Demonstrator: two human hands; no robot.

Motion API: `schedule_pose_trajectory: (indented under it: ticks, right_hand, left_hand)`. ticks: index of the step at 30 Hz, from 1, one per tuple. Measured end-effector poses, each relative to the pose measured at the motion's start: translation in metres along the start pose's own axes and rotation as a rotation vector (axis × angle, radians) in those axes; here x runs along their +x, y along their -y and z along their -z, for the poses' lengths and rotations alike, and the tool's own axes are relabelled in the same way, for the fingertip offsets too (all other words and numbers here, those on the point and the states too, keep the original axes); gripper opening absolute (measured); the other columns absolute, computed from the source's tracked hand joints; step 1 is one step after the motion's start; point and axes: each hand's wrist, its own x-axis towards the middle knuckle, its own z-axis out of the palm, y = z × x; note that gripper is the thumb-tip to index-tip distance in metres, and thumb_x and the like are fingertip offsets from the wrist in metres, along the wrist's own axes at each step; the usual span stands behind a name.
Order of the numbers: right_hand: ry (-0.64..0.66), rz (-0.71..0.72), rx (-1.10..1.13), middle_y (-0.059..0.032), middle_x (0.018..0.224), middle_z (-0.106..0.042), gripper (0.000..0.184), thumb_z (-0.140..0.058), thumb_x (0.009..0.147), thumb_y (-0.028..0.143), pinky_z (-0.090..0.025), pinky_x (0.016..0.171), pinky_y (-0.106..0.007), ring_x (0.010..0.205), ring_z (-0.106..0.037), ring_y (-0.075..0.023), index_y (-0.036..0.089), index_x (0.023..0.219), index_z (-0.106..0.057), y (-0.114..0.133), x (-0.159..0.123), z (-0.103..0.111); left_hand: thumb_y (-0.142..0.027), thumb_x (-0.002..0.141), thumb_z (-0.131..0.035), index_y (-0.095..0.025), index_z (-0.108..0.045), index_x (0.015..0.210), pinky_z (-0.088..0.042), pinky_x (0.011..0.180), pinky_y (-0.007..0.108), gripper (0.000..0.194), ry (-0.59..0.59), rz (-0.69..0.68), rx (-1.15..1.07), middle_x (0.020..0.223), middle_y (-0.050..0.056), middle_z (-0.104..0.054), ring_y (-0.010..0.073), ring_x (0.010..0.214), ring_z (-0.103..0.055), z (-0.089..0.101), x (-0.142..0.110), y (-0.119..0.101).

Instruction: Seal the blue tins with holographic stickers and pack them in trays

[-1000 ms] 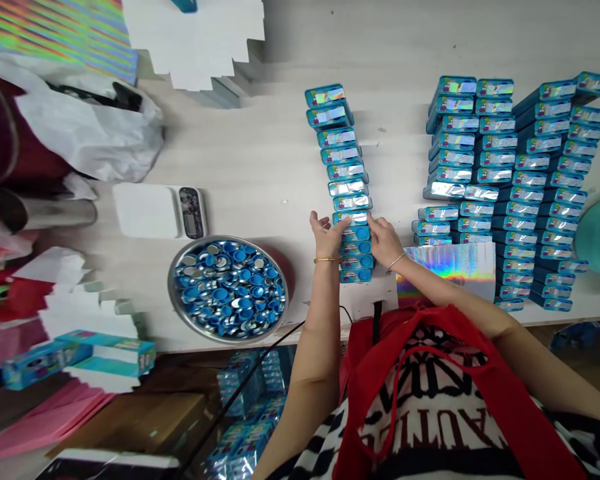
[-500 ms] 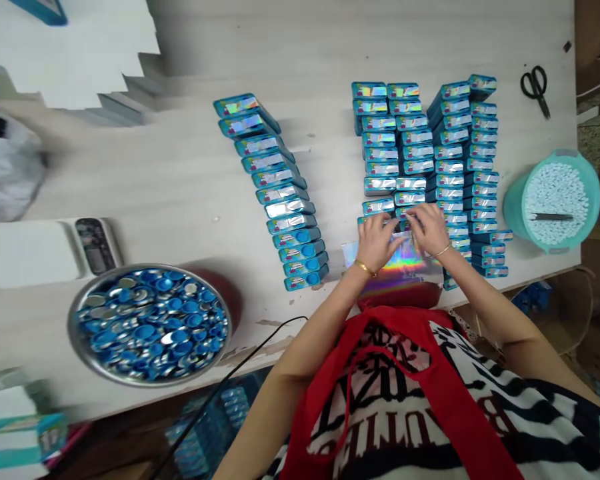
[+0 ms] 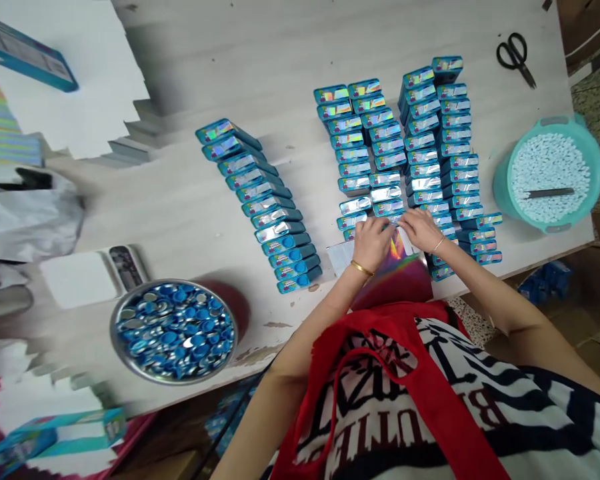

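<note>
My left hand [image 3: 373, 244], with a gold bracelet at the wrist, has its fingers closed at the near end of the blue boxes [image 3: 356, 203]. My right hand [image 3: 421, 231] faces it closely, thumb and fingers pinched together. Both sets of fingertips meet over a box's top edge; what they pinch is too small to make out. Under the hands lies a shiny rainbow-coloured sheet [image 3: 397, 277], reaching to the table edge. Several rows of upright blue boxes with shiny strips on top stand around and beyond the hands.
Left of the hands is a slanting row of blue boxes [image 3: 265, 200]. A steel bowl [image 3: 115, 327] holds blue and silver caps, beside a white scale [image 3: 80, 280]. On the right stand a turquoise tub [image 3: 503, 190] of small white pieces and black scissors [image 3: 516, 59].
The view has shifted and turned slightly. My hands stay at the near boxes, fingertips closer together, and a white piece now shows by my right hand.
</note>
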Motion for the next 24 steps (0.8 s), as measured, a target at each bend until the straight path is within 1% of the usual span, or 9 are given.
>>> schedule_pose_trajectory:
  ticks: [4,7,9,12,15,17,18,21,24]
  right_hand:
    - [0.037,-0.032,-0.01,-0.0132,0.102,-0.069,0.033,-0.039,0.105,0.03,-0.031,0.085,-0.037,0.101,-0.055,-0.028,0.016,0.097,-0.067,0.0,0.001,-0.002]
    - [0.03,-0.046,-0.015,-0.0128,0.102,-0.07,0.034,-0.038,0.105,0.03,-0.032,0.086,-0.038,0.101,-0.055,-0.0282,0.017,0.097,-0.068,-0.004,0.002,-0.004]
    - [0.014,-0.054,-0.031,-0.0131,0.102,-0.07,0.034,-0.038,0.105,0.029,-0.033,0.088,-0.04,0.1,-0.054,-0.0284,0.016,0.096,-0.068,-0.008,0.002,-0.006]
    - [-0.04,-0.058,-0.048,-0.0153,0.105,-0.069,0.032,-0.041,0.103,0.027,-0.034,0.093,-0.043,0.104,-0.054,-0.0298,0.016,0.096,-0.07,-0.01,0.0,-0.006]
    - [-0.256,-0.053,0.085,-0.0165,0.117,-0.067,0.034,-0.044,0.103,0.039,-0.036,0.101,-0.045,0.114,-0.052,-0.031,0.016,0.107,-0.07,0.004,-0.006,-0.007]
    - [-0.383,-0.041,0.319,-0.0144,0.118,-0.067,0.045,-0.041,0.103,0.052,-0.039,0.102,-0.045,0.113,-0.055,-0.0289,0.018,0.113,-0.068,0.026,-0.011,-0.01]
    - [-0.399,-0.036,0.468,-0.0127,0.114,-0.067,0.051,-0.037,0.103,0.058,-0.042,0.1,-0.044,0.11,-0.057,-0.027,0.019,0.113,-0.068,0.04,-0.012,-0.013]
    - [-0.279,-0.032,0.855,-0.0083,0.102,-0.068,0.061,-0.034,0.099,0.071,-0.048,0.091,-0.039,0.097,-0.062,-0.0225,0.021,0.107,-0.068,0.089,-0.014,-0.027]
    - [-0.161,-0.065,0.973,-0.0045,0.087,-0.066,0.055,-0.054,0.089,0.074,-0.047,0.08,-0.034,0.084,-0.06,-0.0194,0.021,0.088,-0.066,0.13,-0.008,-0.044]
  left_hand:
    - [-0.025,0.1,-0.047,-0.023,-0.072,0.113,-0.037,0.087,0.046,0.028,-0.048,-0.033,0.025,0.13,0.012,-0.069,0.0304,0.113,-0.058,-0.013,-0.003,-0.009]
    - [-0.024,0.1,-0.049,-0.021,-0.072,0.107,-0.038,0.088,0.044,0.025,-0.103,-0.072,-0.008,0.132,0.014,-0.069,0.0298,0.114,-0.059,-0.021,-0.019,-0.02]
    - [-0.025,0.1,-0.051,-0.019,-0.071,0.101,-0.039,0.085,0.042,0.021,-0.128,-0.112,-0.064,0.125,0.014,-0.071,0.0275,0.109,-0.061,-0.02,-0.036,-0.031]
    - [-0.028,0.098,-0.056,-0.02,-0.067,0.092,-0.04,0.08,0.037,0.014,-0.17,-0.119,-0.271,0.101,0.009,-0.075,0.0215,0.093,-0.064,-0.006,-0.061,-0.045]
    - [-0.033,0.094,-0.065,-0.021,-0.063,0.085,-0.043,0.078,0.033,0.015,-0.387,0.145,-0.604,0.083,0.002,-0.07,0.017,0.081,-0.063,0.018,-0.075,-0.041]
    - [-0.037,0.087,-0.072,-0.021,-0.06,0.083,-0.045,0.075,0.03,0.02,-0.592,0.394,-0.864,0.08,0.0,-0.067,0.0151,0.077,-0.062,0.032,-0.076,-0.027]
    - [-0.039,0.083,-0.076,-0.021,-0.059,0.083,-0.046,0.074,0.028,0.024,-0.678,0.496,-0.983,0.078,0.0,-0.065,0.014,0.075,-0.061,0.037,-0.077,-0.017]
    - [-0.04,0.069,-0.086,-0.021,-0.057,0.078,-0.047,0.069,0.024,0.036,-0.842,0.692,-1.197,0.072,-0.003,-0.06,0.0108,0.068,-0.058,0.044,-0.081,0.011]
    - [-0.04,0.061,-0.09,-0.02,-0.056,0.074,-0.046,0.066,0.022,0.041,-0.923,0.798,-1.261,0.067,-0.005,-0.058,0.0092,0.064,-0.056,0.042,-0.095,0.03]
